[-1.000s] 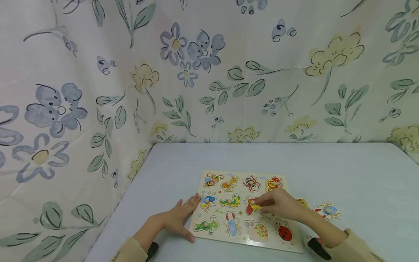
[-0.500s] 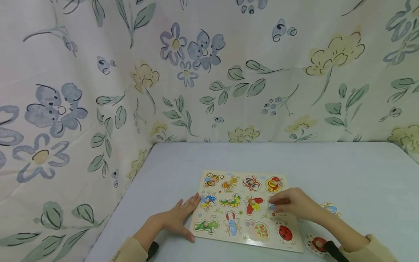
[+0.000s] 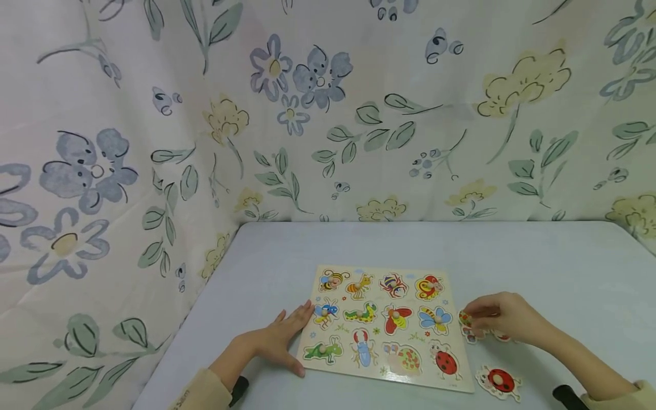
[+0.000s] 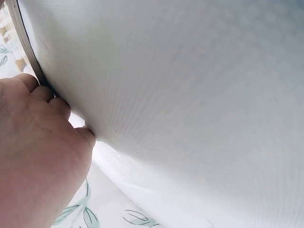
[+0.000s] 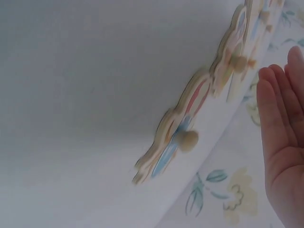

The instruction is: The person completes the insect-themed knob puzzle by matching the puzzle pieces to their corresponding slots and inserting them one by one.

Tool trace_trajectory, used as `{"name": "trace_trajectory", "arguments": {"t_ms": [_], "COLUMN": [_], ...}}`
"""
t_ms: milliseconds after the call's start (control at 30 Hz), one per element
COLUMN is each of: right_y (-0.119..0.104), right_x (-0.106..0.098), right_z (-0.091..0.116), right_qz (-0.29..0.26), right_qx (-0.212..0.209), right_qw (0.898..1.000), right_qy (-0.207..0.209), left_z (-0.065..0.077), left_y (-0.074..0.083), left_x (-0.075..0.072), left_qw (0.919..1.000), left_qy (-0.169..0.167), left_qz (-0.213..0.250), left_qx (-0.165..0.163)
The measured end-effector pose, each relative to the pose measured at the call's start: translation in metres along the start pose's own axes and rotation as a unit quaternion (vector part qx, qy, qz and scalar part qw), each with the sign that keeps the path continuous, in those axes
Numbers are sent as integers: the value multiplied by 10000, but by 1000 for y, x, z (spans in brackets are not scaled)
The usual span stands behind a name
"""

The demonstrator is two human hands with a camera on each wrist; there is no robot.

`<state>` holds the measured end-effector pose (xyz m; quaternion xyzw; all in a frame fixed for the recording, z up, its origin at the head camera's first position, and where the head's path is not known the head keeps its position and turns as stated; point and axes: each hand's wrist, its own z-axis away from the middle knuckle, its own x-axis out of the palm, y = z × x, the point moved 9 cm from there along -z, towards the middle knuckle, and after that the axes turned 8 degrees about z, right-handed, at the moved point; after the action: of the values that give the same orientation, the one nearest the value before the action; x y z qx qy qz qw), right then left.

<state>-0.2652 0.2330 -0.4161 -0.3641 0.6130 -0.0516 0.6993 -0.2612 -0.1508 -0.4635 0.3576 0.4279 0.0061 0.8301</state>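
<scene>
A wooden knob puzzle board [image 3: 342, 367] with insect pictures lies on the table. My left hand [image 3: 279, 341] rests at the board's left edge, fingers extended; the left wrist view shows the fingertips by the edge. My right hand [image 3: 499, 316] is just right of the board, over the loose pieces. Its fingertips are close to a snail puzzle piece [image 3: 465, 320]. In the right wrist view the fingers are fairly straight, apart from the wooden knobs. A stag beetle piece [image 5: 173, 140], blue with red, lies under the hand, mostly hidden in the head view.
A loose ladybug piece [image 3: 499, 382] lies near the board's lower right corner. Knobbed pieces such as the blue-winged insect [image 3: 435, 320] sit in the board. A floral curtain [image 3: 379, 114] hangs behind the white table [image 3: 287, 245].
My right hand has moved right, from the red insect past the blue-winged insect, to the loose pieces beside the board. My left hand has stayed at the left edge.
</scene>
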Motion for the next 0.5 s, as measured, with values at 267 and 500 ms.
{"name": "trace_trajectory", "arguments": {"t_ms": [267, 500], "right_y": [25, 45], "right_x": [-16, -20], "right_z": [11, 19], "right_qz": [600, 823], "right_qx": [156, 263], "right_qw": [9977, 9961], "right_qy": [291, 184], "left_z": [0, -2], "left_y": [-3, -3], "left_x": [2, 2], "left_qw": [10000, 10000], "left_qy": [-7, -7], "left_qz": [24, -24], "left_qx": [-15, -7]}}
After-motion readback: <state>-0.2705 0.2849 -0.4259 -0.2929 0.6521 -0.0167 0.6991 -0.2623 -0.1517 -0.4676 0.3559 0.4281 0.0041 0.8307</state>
